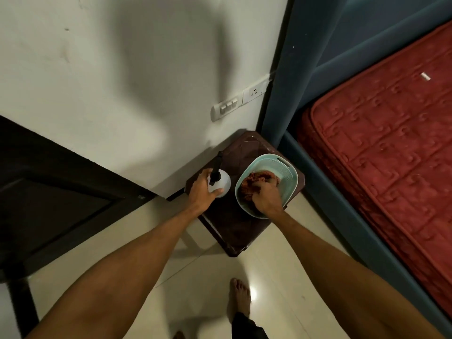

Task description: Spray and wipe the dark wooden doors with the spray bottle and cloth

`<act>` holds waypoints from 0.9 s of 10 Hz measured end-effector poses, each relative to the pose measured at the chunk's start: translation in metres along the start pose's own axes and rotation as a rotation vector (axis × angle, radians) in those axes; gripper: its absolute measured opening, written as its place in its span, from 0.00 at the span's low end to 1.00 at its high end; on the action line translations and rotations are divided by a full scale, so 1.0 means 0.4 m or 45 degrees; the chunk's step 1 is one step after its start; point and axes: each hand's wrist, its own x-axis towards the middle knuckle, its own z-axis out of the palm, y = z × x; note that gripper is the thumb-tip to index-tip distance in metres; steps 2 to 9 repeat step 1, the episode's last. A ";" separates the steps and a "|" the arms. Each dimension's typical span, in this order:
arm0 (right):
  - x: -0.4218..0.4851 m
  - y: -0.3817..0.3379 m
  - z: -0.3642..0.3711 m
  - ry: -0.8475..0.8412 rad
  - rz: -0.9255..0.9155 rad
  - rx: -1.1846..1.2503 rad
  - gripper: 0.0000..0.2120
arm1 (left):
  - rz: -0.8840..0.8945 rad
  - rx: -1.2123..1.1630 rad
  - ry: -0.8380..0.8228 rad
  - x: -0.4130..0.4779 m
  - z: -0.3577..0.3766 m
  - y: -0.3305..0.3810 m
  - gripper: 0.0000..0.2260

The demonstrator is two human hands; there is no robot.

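**Both arms out, both hands gripping**

Two bare forearms reach from the lower corners toward 12 o'clock, drawing closer together as they go. The left hand lies at about 9 o'clock from the right hand, near it but apart. Its back faces up, with thumb and fingers curled round the body of the spray bottle. The right hand is knuckles-up, its fingers dug down and curled into the cloth. A bare foot stands at 6 o'clock, between the arms.

left hand: bare | right hand: bare | forearms: unsleeved | foot: bare | trouser leg: dark
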 end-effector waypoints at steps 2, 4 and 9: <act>-0.054 -0.049 -0.041 0.181 -0.071 0.021 0.19 | 0.031 0.031 -0.033 -0.041 -0.044 0.017 0.36; -0.054 -0.049 -0.041 0.181 -0.071 0.021 0.19 | 0.031 0.031 -0.033 -0.041 -0.044 0.017 0.36; -0.054 -0.049 -0.041 0.181 -0.071 0.021 0.19 | 0.031 0.031 -0.033 -0.041 -0.044 0.017 0.36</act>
